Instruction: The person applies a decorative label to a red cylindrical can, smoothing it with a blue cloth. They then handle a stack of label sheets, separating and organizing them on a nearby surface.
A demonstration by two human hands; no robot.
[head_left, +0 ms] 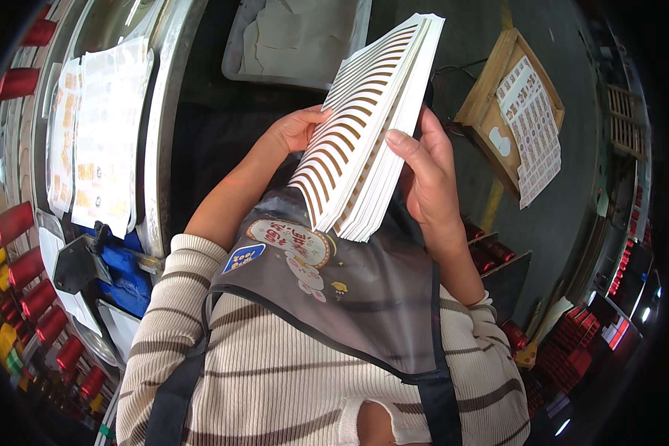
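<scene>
A thick stack of white paper sheets (364, 111) with curved brown-gold stripes is held up in front of my chest, tilted toward the upper right. The sheets fan apart along the right side, leaving a gap in the stack. My left hand (302, 128) is closed on its left edge, its fingers partly hidden behind the paper. On the right edge, my right hand (430, 163) grips the stack, thumb on the front by the fanned edges and fingers behind.
A white bin (234, 63) holding pale sheets stands ahead. To the right is a wooden tray (472, 104) with printed label sheets (531, 123). Printed sheets (111, 126) lie on a metal-edged surface at left, near red spools (37, 297) and a blue machine part (123, 271).
</scene>
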